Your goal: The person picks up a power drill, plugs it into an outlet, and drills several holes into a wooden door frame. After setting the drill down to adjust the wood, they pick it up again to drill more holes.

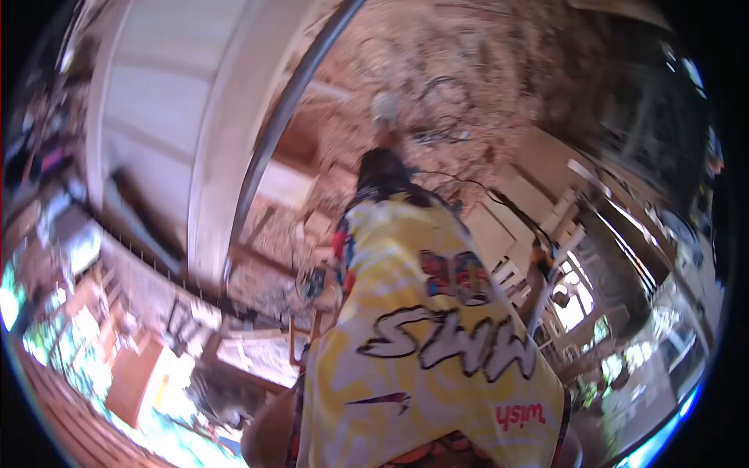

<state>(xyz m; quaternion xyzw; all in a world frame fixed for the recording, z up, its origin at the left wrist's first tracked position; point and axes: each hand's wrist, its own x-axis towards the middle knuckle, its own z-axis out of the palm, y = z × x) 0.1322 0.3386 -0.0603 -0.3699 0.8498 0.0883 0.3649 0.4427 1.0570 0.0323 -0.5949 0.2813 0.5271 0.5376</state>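
My own torso fills the lower middle, in a yellow and white jersey [425,327] with black lettering. At its right side, my right hand [540,261] is small and smeared, closed around something dark that I cannot make out. A black cord [499,199] runs over the floor and up to this hand. My left arm [268,429] comes down at the left side of the jersey. Near where it leads, a small dark object [314,283] lies beside the jersey's edge; my left hand is blurred there, its fingers hidden. My foot [384,109] stands forward on the littered floor.
A large pale wooden panel piece [156,117] with a rounded frame stands at the left. Reddish-brown shavings [484,70] cover the floor ahead. Wooden boards [499,230] lie at the right, and a dark bulky shape [632,101] is at the upper right. Wooden pieces [140,374] stand at lower left.
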